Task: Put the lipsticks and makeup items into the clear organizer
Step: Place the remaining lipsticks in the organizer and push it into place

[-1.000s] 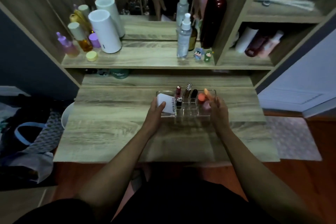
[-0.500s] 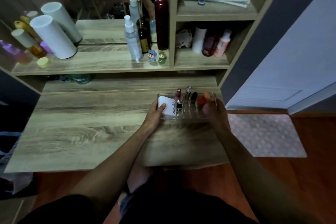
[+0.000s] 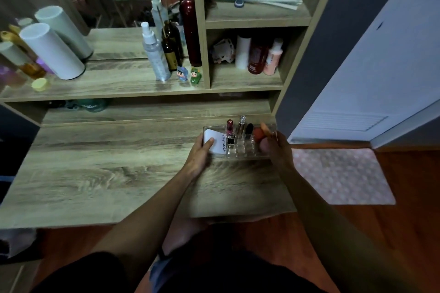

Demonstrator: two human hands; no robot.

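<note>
The clear organizer (image 3: pixel 240 150) sits at the back right of the wooden table (image 3: pixel 107 169). My left hand (image 3: pixel 198 153) grips its left end, thumb resting on a white compact (image 3: pixel 215 141) lying in the left compartment. My right hand (image 3: pixel 277 150) grips its right end. Standing in the slots are a pink lipstick (image 3: pixel 229 126), a silver-capped tube (image 3: pixel 241 123), a small dark lipstick (image 3: pixel 231 138) and a black-capped item (image 3: pixel 249 129). Orange-red sponges (image 3: pixel 259 133) fill the right compartment, partly hidden by my right hand.
A shelf behind holds two white cylinders (image 3: pixel 51 51), a spray bottle (image 3: pixel 154 54), a dark bottle (image 3: pixel 170 51), a tall red bottle (image 3: pixel 189 28), two small figurines (image 3: pixel 189 75) and bottles in a cubby (image 3: pixel 258 56). A pink mat (image 3: pixel 340 176) lies on the floor to the right.
My view has swung right. Both hands keep hold of the organizer, which now stands nearer the table's right end.
</note>
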